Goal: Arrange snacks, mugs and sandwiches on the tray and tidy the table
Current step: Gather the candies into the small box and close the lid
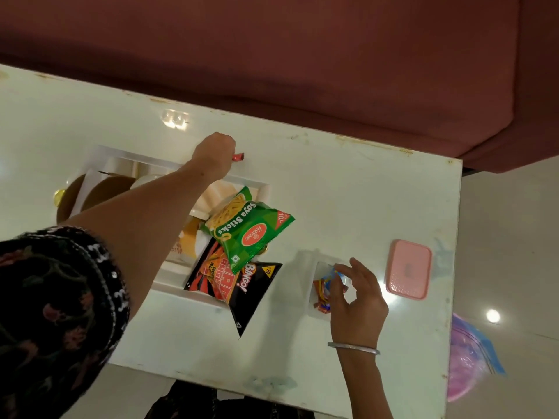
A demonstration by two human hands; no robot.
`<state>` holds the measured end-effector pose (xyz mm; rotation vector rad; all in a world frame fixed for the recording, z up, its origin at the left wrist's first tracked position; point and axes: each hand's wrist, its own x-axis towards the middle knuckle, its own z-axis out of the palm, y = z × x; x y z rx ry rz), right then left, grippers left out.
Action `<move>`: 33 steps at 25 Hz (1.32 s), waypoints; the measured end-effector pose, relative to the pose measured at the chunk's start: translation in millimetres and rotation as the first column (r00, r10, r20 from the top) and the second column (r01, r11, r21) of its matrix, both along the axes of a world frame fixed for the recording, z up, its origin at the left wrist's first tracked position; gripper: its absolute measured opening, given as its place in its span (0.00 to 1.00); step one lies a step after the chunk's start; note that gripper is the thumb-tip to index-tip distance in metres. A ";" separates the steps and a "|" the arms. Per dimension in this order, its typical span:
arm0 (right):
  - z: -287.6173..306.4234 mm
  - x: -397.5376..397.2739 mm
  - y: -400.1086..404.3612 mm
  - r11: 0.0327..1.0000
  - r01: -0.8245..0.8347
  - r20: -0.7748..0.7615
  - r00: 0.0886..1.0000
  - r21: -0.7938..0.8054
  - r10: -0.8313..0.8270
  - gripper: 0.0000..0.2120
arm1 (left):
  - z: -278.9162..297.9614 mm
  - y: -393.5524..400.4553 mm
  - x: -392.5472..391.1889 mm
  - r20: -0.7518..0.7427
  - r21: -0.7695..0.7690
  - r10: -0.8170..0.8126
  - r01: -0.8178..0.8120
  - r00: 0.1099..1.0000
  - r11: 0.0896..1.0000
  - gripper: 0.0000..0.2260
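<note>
Head view. The left hand (216, 154) reached across the white tray (260, 189) to about 11 o'clock of the bench (348, 189), its grip closed on a small red wrapped sweet (238, 157) that showed just past the knuckles. Judged purpose: collecting a stray sweet from the far side as part of the tidying.

The right hand (358, 293) hovered at about 4 o'clock over a small clear container (320, 285) holding red and blue wrapped sweets (321, 293). Its grip pinched something pale at the container's top edge, thumb and forefinger together, the other fingers spread. Whether it held a sweet, a wrapper or the rim itself could not be told. Likely it steadied the container to take the sweet from the left hand.

The green Soya Sticks packet (246, 228) lay tilted over the tray's right side, overlapping the black Bingo packet (242, 288), whose lower corner overhung the tray onto the bench. So the snacks were on the tray but loosely stacked.

The pink lid (408, 269) lay alone at 3 o'clock, apart from the container, presumably its cover.

Hidden or unclear: the left forearm covered the tray's middle. Brown and pale shapes at the tray's left end could have been mugs or plates; not resolved. No sandwich was identifiable. A purple-and-blue plastic bag (469, 358) lay beyond the bench's right edge.
</note>
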<state>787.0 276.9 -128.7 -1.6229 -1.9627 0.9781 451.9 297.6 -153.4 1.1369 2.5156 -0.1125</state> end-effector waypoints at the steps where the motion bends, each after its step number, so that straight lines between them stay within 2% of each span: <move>1: 0.0 1.8 0.7 1.000 0.009 -0.013 1.000 -0.005 -0.009 0.09 | 4.9 1.6 3.6 0.042 0.077 0.063 -0.066 0.997 0.995 0.10; 2: 0.1 4.4 1.8 1.000 0.023 -0.031 0.999 -0.011 -0.023 0.09 | 12.1 3.9 11.8 0.104 0.187 0.128 -0.146 0.986 0.972 0.10; 4: 1.4 8.2 4.7 0.998 0.063 -0.075 0.995 -0.029 -0.065 0.09 | 36.0 5.9 42.2 0.245 0.411 0.192 -0.281 0.950 0.867 0.08; 6: 3.8 9.8 8.8 0.991 0.115 -0.119 0.985 -0.068 -0.123 0.08 | 61.7 -0.2 87.7 0.399 0.516 0.146 -0.354 0.905 0.780 0.06; 8: 6.8 9.9 13.8 0.978 0.179 -0.142 0.971 -0.110 -0.194 0.08 | 79.9 -12.3 142.1 0.527 0.489 0.046 -0.347 0.849 0.801 0.04; 10: 10.1 11.5 19.3 0.961 0.233 -0.142 0.957 -0.151 -0.254 0.08 | 80.8 -27.4 195.7 0.569 0.379 0.014 -0.277 0.822 0.883 0.07; 13: 14.7 19.2 27.0 0.943 0.259 -0.110 0.952 -0.210 -0.286 0.07 | 59.9 -44.1 252.8 0.524 0.150 0.084 -0.189 0.847 0.971 0.11; 15: 15.9 25.9 29.5 0.935 0.246 -0.094 0.956 -0.255 -0.277 0.06 | 45.5 -51.8 269.4 0.469 0.049 0.128 -0.171 0.874 0.984 0.11; 17: 14.5 34.2 31.8 0.934 0.230 -0.092 0.960 -0.274 -0.264 0.06 | 38.5 -58.2 272.3 0.461 0.067 0.170 -0.225 0.871 0.972 0.12; 19: 9.5 44.4 37.7 0.931 0.257 -0.072 0.956 -0.260 -0.284 0.07 | 37.3 -64.7 270.5 0.505 0.195 0.212 -0.350 0.837 0.916 0.10; 21: -2.7 54.6 47.9 0.939 0.294 0.061 0.956 -0.180 -0.288 0.13 | 39.0 -73.7 269.6 0.538 0.345 0.229 -0.460 0.811 0.818 0.07; 23: -19.8 61.5 60.7 0.952 0.274 0.276 0.933 -0.133 -0.230 0.26 | 39.3 -84.2 271.5 0.573 0.413 0.214 -0.505 0.791 0.758 0.10; 25: -33.0 61.6 73.4 0.950 0.271 0.419 0.889 -0.155 -0.185 0.40 | 37.0 -92.8 276.0 0.611 0.383 0.205 -0.513 0.764 0.768 0.15; 27: -42.0 60.8 82.1 0.958 0.245 0.455 0.877 -0.150 -0.153 0.48 | 33.7 -98.0 280.8 0.661 0.305 0.229 -0.535 0.714 0.788 0.17; 31: -44.9 62.3 85.2 0.976 0.190 0.475 0.872 -0.103 -0.119 0.50 | 28.2 -101.4 285.0 0.746 0.193 0.293 -0.614 0.599 0.766 0.19; 33: -39.2 63.8 84.0 0.949 0.264 0.456 0.875 -0.170 -0.162 0.51 | 27.4 -101.5 284.9 0.776 0.148 0.325 -0.657 0.540 0.739 0.18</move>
